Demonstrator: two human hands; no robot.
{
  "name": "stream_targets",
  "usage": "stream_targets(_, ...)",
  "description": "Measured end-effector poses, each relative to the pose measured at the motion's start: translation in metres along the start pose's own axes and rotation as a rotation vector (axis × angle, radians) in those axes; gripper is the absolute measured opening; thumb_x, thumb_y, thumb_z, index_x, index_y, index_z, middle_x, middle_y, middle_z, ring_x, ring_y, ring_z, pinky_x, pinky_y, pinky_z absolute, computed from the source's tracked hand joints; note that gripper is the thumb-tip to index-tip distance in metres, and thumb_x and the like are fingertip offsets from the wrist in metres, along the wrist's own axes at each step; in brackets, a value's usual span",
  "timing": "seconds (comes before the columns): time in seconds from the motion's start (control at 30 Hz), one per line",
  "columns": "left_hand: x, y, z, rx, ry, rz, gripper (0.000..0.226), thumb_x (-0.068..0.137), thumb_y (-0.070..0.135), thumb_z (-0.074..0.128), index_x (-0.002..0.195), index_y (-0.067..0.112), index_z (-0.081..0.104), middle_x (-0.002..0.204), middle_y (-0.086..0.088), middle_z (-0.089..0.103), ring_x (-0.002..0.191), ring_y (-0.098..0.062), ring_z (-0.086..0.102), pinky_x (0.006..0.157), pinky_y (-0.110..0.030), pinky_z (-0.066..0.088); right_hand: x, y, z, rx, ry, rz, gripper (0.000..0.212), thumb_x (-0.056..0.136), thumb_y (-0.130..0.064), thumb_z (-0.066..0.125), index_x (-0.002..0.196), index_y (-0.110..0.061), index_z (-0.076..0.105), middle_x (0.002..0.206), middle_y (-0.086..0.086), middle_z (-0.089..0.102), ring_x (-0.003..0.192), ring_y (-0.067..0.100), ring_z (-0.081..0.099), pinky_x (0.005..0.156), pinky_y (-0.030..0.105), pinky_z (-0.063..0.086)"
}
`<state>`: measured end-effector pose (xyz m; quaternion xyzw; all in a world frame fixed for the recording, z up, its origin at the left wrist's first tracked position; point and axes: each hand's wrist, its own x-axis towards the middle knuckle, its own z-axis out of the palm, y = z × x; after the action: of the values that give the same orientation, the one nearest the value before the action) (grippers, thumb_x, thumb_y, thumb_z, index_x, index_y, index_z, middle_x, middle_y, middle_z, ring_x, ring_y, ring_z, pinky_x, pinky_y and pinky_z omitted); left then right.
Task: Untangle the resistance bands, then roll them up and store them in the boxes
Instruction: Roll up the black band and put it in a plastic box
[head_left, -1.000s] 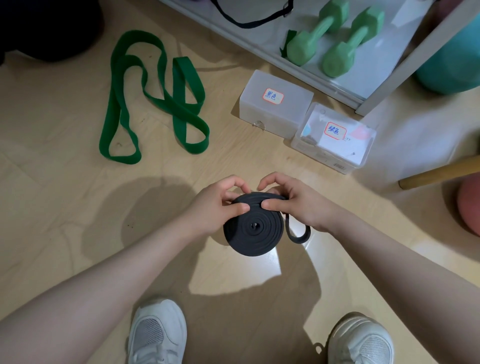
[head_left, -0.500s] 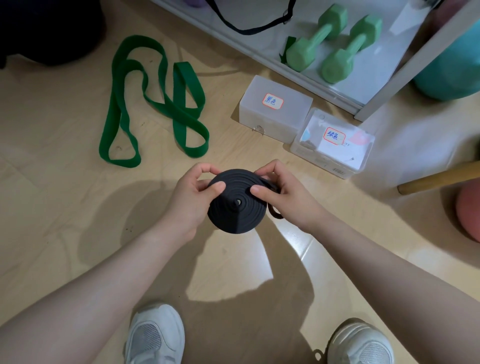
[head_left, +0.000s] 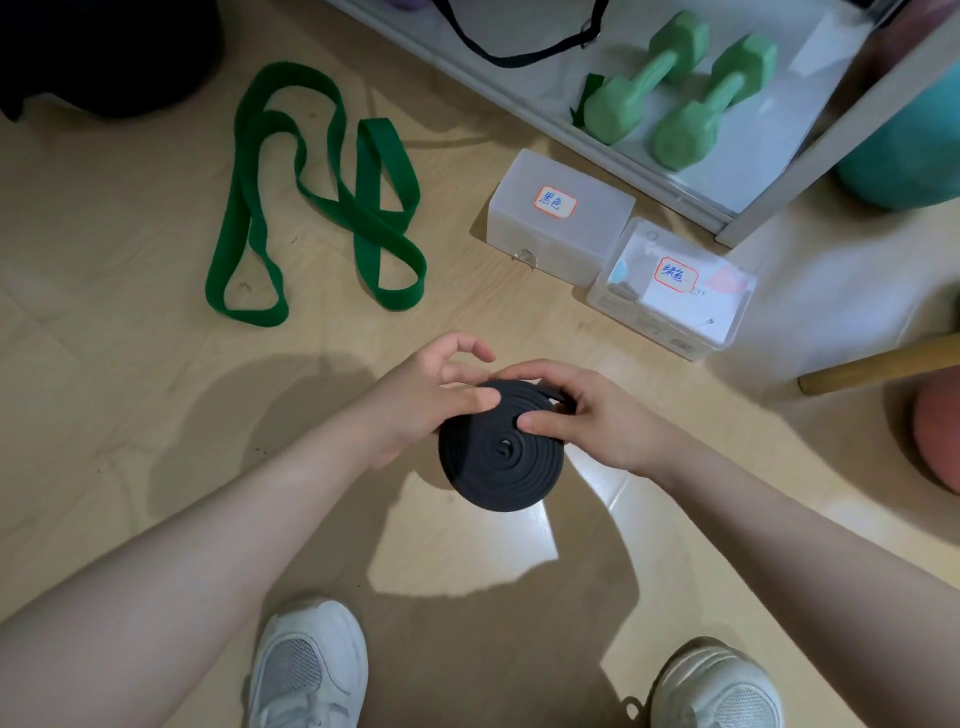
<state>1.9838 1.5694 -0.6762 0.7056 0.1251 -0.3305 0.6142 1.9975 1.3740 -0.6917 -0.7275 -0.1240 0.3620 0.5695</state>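
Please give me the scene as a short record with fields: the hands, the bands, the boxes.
left hand: grips coiled black rubber band, thumb on its face
right hand: holds same coil at its top edge
green flat band: loose on wooden floor, not rolled
frosted plastic box: closed, red-edged label
clear plastic box: closed, touching frosted box

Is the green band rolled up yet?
No, the green band lies loose in open loops on the floor, while both hands hold the coiled black band.

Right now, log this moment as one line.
stage: rolling | black band: coiled, held by both hands | left hand | right hand | green band: loose on floor | boxes: closed
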Motion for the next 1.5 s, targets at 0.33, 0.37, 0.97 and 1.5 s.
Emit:
stream_targets(0.33, -0.004, -0.016, 0.007, 0.06, 0.074, 0.088, 0.042, 0.086, 0.003, 0.059, 0.091, 0.044, 0.065, 0.099, -0.004, 0.067, 0.097, -0.024, 0.062, 0.088, -0.04, 0.05, 0.006, 0.012, 0.004, 0.065, 0.145, 0.031, 0.023, 0.083, -0.012, 0.067, 0.09, -0.024, 0.049, 0.08, 0.005, 0.062, 0.071, 0.018, 0.057, 0.062, 0.029, 0.045)
stream_targets(0.37, -0.003, -0.014, 0.007, 0.019, 0.102, 0.099, 0.04, 0.087, 0.002, 0.058, 0.092, 0.042, 0.065, 0.102, -0.005, 0.067, 0.098, -0.024, 0.062, 0.086, -0.038, 0.05, 0.006, 0.012, 0.006, 0.074, 0.218, 0.004, 0.021, 0.083, -0.014, 0.069, 0.09, -0.025, 0.052, 0.086, 0.002, 0.062, 0.077, 0.014, 0.058, 0.066, 0.029, 0.048)
stream_targets(0.97, -0.003, -0.004, -0.014, -0.132, -0.015, 0.118, 0.039, 0.088, 0.007, 0.058, 0.113, 0.037, 0.054, 0.105, 0.0, 0.068, 0.09, -0.01, 0.066, 0.071, -0.019, 0.054, 0.02, -0.01, 0.018, 0.076, 0.454, -0.112, 0.022, 0.083, -0.006, 0.067, 0.088, -0.025, 0.059, 0.092, -0.001, 0.065, 0.085, 0.021, 0.061, 0.078, 0.039, 0.054)
stream_targets(1.5, 0.028, 0.006, -0.023, -0.088, -0.156, 0.256, 0.045, 0.089, -0.002, 0.054, 0.103, 0.04, 0.059, 0.104, 0.008, 0.068, 0.1, -0.009, 0.062, 0.087, -0.02, 0.05, 0.016, -0.033, 0.009, -0.01, 0.39, 0.013, 0.031, 0.086, -0.002, 0.061, 0.102, -0.028, 0.055, 0.08, -0.015, 0.061, 0.078, 0.013, 0.058, 0.074, 0.028, 0.049)
